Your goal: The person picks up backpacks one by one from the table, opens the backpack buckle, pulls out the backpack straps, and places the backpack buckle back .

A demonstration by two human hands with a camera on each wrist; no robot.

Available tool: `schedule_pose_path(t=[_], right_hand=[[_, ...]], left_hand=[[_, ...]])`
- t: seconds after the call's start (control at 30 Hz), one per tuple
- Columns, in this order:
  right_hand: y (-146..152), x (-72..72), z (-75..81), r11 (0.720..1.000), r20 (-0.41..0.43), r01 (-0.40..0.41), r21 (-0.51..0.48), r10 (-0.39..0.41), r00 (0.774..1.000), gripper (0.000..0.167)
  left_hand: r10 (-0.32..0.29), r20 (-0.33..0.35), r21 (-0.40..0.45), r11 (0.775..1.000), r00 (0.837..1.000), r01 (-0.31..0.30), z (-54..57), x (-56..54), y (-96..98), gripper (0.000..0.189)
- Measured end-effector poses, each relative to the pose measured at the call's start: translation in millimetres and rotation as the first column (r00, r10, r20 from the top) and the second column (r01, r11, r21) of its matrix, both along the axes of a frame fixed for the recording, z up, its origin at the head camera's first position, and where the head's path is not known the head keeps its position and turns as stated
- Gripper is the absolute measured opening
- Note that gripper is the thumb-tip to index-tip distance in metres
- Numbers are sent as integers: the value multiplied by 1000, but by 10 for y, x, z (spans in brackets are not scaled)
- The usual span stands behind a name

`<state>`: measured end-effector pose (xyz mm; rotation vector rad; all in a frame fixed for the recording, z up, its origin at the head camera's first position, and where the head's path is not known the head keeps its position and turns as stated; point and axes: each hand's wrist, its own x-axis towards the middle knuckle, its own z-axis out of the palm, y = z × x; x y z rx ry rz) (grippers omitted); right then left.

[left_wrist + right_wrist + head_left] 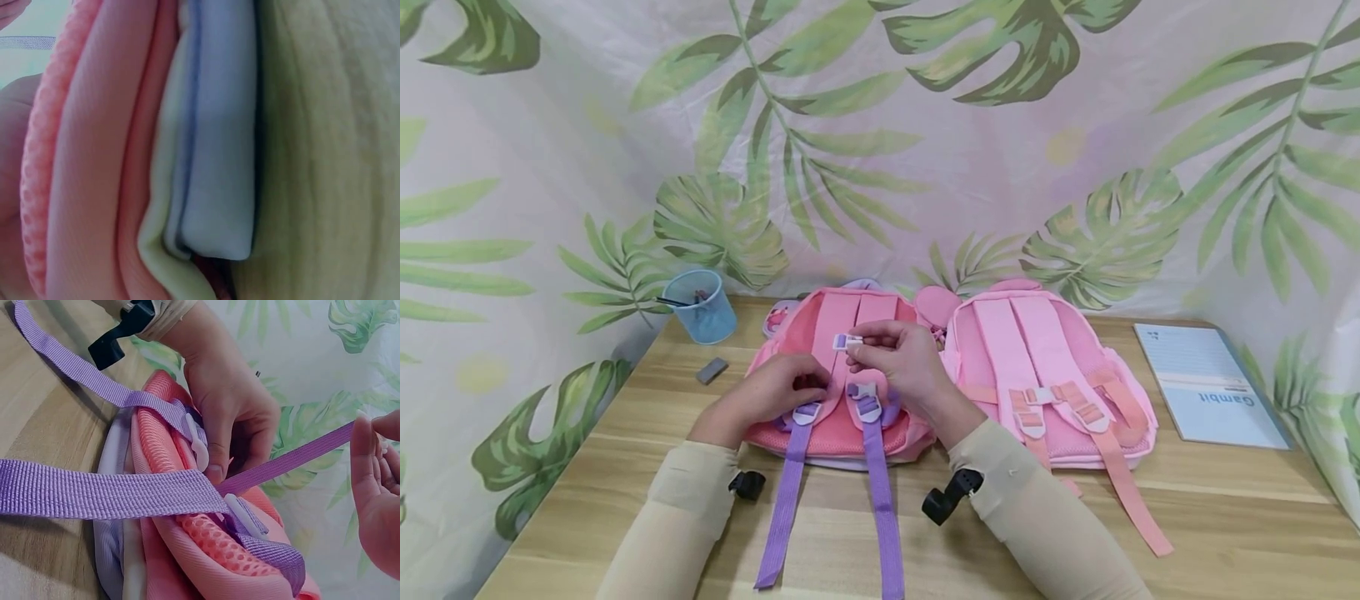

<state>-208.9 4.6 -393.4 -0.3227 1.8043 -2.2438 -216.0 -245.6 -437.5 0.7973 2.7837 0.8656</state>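
On the wooden table lies a coral-pink backpack point(831, 321), straps upward. My right hand point(898, 358) pinches a white buckle point(847, 342) above it. In the right wrist view, a taut purple strap point(300, 457) runs between this right hand point(381, 494) and my left hand point(234, 406). The left hand point(775, 392) bends over the left shoulder strap, thumb and fingers at the purple strap's lower end, close to a white adjuster point(807, 414). A second buckle part point(862, 390) sits on the right shoulder strap. Two purple webbing tails point(880, 508) hang toward the front.
Touching on the right is a lighter pink backpack point(1000, 333) with orange straps point(1131, 500). A blue mesh pen cup point(703, 308) and a grey block point(711, 371) are at the back left. A notebook point(1213, 383) lies far right. A leaf-printed curtain point(850, 167) surrounds the table.
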Motion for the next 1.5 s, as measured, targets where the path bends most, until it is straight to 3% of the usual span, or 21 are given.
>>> schedule_pose_path(t=[0.67,0.87,1.3,1.5], right_hand=[[237,24,19,991,-27,-1,134,4,1000,26],[380,35,15,977,-40,-1,213,10,999,26],[695,43,-151,946,-17,-11,323,18,1000,26],[780,36,-189,902,-38,-6,433,25,999,27]], left_hand=[[29,-12,26,999,1000,-29,-58,16,-23,13],[37,0,53,998,999,-37,-52,29,-36,13],[41,27,63,997,999,-43,-74,30,-43,16],[24,20,72,997,1000,-25,-74,43,-44,15]])
